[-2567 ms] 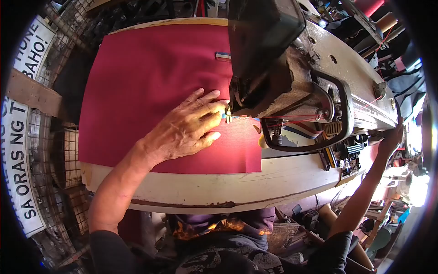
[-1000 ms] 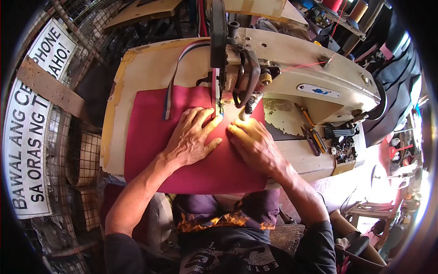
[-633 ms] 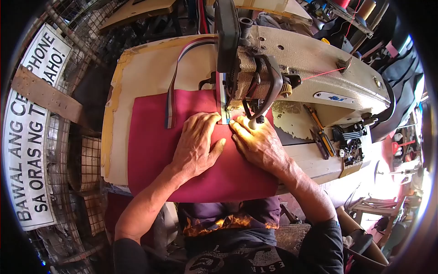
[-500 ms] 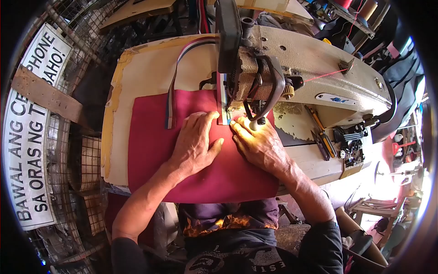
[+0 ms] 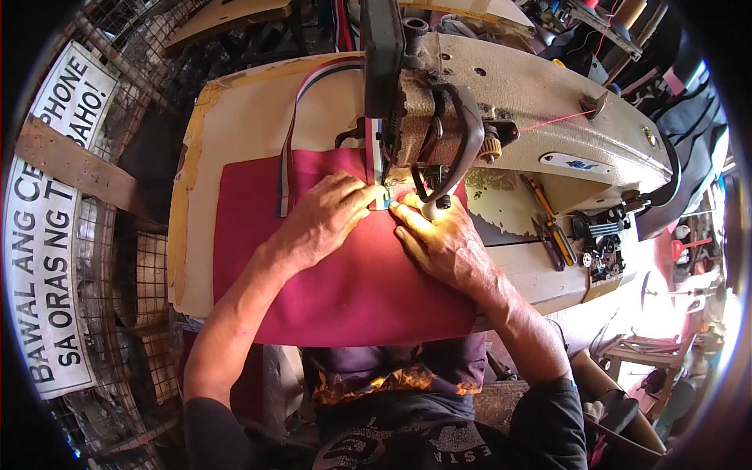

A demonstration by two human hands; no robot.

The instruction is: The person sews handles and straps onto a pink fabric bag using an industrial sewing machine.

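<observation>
A dark red fabric panel (image 5: 337,301) lies under the head of a sewing machine (image 5: 517,94). A striped webbing strap (image 5: 287,141) loops over it, one end beside the needle area and the other on the panel's upper left. My left hand (image 5: 317,219) is closed, its thumb and fingertips pinching the strap end by the needle area. Flat on the fabric just right of that end rests my right hand (image 5: 450,247), fingers stretched out and touching the strap's edge. The machine head hides the needle tip.
An orange-handled screwdriver (image 5: 552,223) and dark pliers-like tool (image 5: 548,244) lie on the machine bed, near small metal parts (image 5: 603,258). Red thread (image 5: 556,121) runs along the arm. Wire mesh and a lettered sign (image 5: 47,274) stand at left.
My left hand has moved up and its thumb has closed against the fingers at the strap end. The right hand stays nearly in place. The view has shifted slightly.
</observation>
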